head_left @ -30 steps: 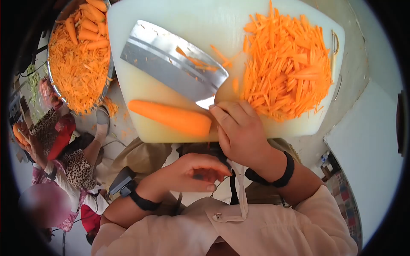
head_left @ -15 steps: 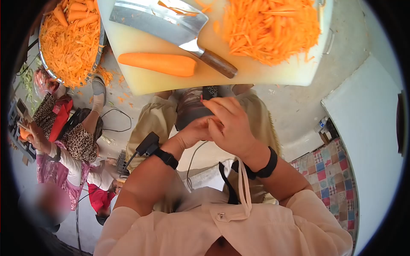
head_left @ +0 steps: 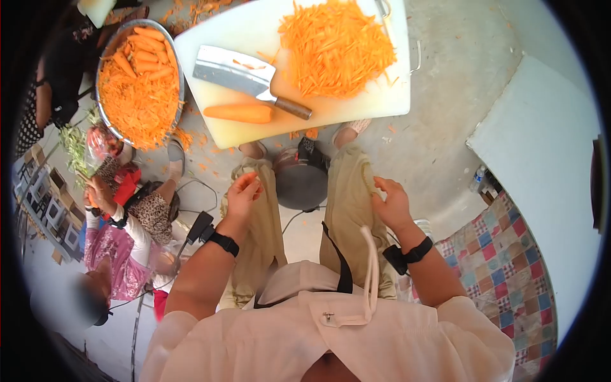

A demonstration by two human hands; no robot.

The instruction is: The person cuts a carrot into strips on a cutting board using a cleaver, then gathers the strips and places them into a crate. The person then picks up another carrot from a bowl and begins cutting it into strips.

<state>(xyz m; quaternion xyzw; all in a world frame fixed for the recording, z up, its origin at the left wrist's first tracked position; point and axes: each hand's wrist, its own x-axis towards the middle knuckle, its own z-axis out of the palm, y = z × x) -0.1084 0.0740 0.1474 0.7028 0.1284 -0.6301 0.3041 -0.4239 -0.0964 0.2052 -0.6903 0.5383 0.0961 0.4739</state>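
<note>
My left hand hangs over my left thigh with fingers loosely apart and nothing in it. My right hand rests open near my right knee, also holding nothing. Both are well back from the white cutting board on the ground ahead. On the board lie a cleaver with a wooden handle, a whole peeled carrot beside its blade, and a large heap of carrot strips.
A metal bowl of shredded and cut carrots sits left of the board. A dark round pot stands between my feet. Another person crouches at the left. A white slab and patterned mat lie to the right.
My right hand let go of the cleaver, which now lies on the board. Both hands met in front of me, then separated to my knees. The view has pulled back from the board.
</note>
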